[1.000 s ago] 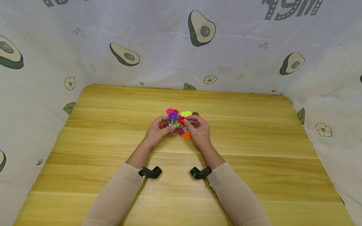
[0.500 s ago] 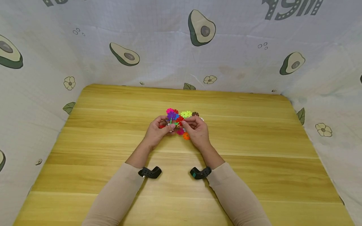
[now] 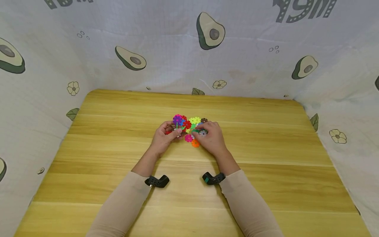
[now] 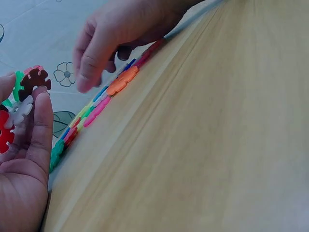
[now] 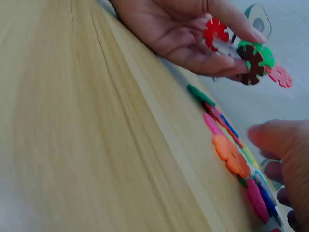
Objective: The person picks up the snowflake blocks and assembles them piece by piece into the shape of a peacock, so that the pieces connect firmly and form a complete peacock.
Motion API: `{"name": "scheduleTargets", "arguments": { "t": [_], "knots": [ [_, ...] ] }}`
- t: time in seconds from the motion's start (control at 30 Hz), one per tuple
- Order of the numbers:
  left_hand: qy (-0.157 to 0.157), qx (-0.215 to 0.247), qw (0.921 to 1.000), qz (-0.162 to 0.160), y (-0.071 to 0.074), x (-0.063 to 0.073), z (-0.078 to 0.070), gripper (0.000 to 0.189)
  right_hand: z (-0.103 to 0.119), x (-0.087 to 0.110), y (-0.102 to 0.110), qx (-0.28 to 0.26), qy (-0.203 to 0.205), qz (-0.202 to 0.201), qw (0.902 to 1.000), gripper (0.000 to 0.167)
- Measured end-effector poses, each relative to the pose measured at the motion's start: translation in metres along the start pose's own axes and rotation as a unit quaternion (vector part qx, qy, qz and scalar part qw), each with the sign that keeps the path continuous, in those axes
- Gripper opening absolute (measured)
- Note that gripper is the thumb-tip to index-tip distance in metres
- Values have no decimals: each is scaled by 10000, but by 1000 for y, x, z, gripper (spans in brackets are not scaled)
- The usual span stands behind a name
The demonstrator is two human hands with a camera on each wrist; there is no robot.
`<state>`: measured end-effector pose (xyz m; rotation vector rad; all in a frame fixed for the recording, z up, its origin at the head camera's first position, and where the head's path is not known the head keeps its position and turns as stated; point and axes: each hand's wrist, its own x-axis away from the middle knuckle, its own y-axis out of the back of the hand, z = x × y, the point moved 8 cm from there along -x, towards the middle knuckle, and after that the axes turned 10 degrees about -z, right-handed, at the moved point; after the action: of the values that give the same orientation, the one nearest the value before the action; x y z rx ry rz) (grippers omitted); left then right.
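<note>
Seemingly partway through, the left hand (image 3: 165,136) pinches joined flower-shaped discs (image 5: 255,73), while the right hand (image 3: 212,137), loosely curved, apparently empty, hovers over loose discs (image 5: 232,155).

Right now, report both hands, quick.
Left hand: holding a cluster of joined flower discs.
Right hand: open, fingers loosely bent above the other flower discs, nothing visibly held.

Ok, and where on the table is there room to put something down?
Bare table stretches left of the left hand, right of the right hand, beyond the flower discs up to the avocado cloth, and between the sleeves. It's crowded between the hands, where those discs bunch up.
</note>
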<state>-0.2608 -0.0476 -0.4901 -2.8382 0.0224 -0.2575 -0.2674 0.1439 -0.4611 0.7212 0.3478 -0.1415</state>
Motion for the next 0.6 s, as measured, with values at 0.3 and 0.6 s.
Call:
{"name": "scheduleTargets", "arguments": {
  "t": [0.3,0.6],
  "knots": [
    [85,97,9999,4,0,1,1,31,-6,1,-5,705,-304,684,9947,32],
    [63,-520,9985,-139,4,-1,1,46,-5,1,2,-498,-527,116,9973,17]
  ]
}}
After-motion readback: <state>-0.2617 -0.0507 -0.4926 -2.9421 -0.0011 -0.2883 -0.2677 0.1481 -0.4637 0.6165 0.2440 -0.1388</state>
